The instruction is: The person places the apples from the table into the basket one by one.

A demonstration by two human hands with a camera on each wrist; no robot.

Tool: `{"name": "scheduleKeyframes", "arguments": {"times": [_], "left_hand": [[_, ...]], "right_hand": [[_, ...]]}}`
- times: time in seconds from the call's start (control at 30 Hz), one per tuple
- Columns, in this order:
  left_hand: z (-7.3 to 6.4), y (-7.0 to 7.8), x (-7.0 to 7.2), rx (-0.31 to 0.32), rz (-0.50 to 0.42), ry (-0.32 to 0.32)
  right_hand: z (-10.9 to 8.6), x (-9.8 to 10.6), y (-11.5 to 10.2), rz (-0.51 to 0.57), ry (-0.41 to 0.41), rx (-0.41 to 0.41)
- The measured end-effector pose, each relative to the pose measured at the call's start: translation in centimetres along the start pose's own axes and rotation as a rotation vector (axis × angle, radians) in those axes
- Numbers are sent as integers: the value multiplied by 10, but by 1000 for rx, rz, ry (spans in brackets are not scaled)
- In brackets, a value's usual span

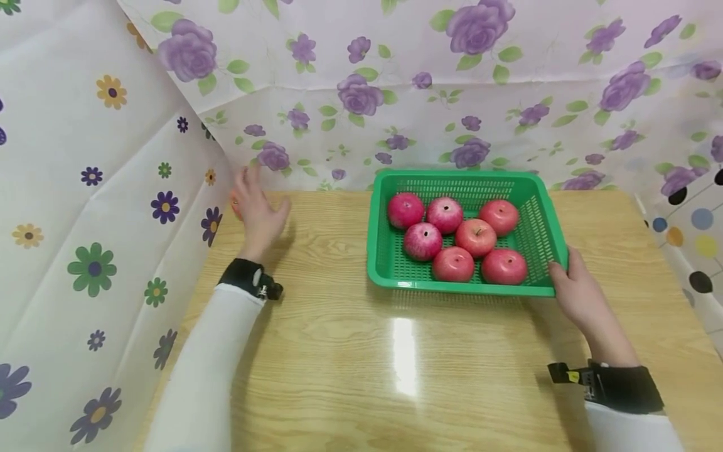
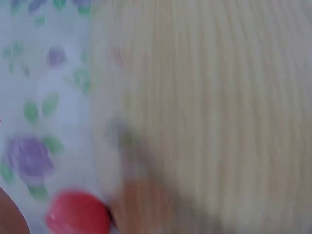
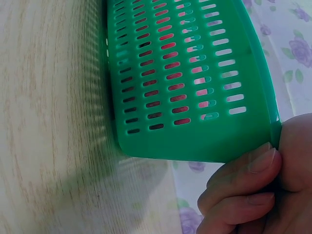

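My left hand (image 1: 258,213) is at the far left of the table with its fingers spread. Just beyond those fingers sits a reddish round fruit (image 1: 235,206), mostly hidden by the hand; the left wrist view shows it as a blurred red fruit (image 2: 78,213) at the bottom edge. Whether the hand touches it, I cannot tell. With curled fingers, my right hand (image 1: 582,292) grips the right end of a green plastic basket (image 1: 316,287) by its rim. Inside lie several red apples (image 1: 476,237) and 3 purple-pink fruits (image 1: 405,210) speckled white.
The wood-grain table (image 1: 333,351) meets a flowered sheet (image 1: 361,138) at the back. Another flowered sheet (image 1: 127,207) stands along the left side, close to the left hand. A dotted covering (image 1: 697,238) borders the right side.
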State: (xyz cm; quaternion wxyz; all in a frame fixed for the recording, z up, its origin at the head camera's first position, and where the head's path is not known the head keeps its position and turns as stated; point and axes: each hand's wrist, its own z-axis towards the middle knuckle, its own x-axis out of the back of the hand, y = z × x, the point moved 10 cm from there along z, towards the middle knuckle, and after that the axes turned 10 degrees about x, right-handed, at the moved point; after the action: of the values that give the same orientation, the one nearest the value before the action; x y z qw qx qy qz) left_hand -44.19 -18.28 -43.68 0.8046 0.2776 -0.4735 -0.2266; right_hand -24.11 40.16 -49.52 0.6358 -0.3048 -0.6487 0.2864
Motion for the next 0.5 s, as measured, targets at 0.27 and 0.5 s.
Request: {"name": "scheduleKeyframes", "arguments": {"times": [0.27,0.5], "left_hand": [[8,-85,27,323,-30,8],[4,-106,22,366,-76,-124]], "right_hand": [[0,2,-1,-6,5,-5],[-1,2,-3,-4,0,-6]]}}
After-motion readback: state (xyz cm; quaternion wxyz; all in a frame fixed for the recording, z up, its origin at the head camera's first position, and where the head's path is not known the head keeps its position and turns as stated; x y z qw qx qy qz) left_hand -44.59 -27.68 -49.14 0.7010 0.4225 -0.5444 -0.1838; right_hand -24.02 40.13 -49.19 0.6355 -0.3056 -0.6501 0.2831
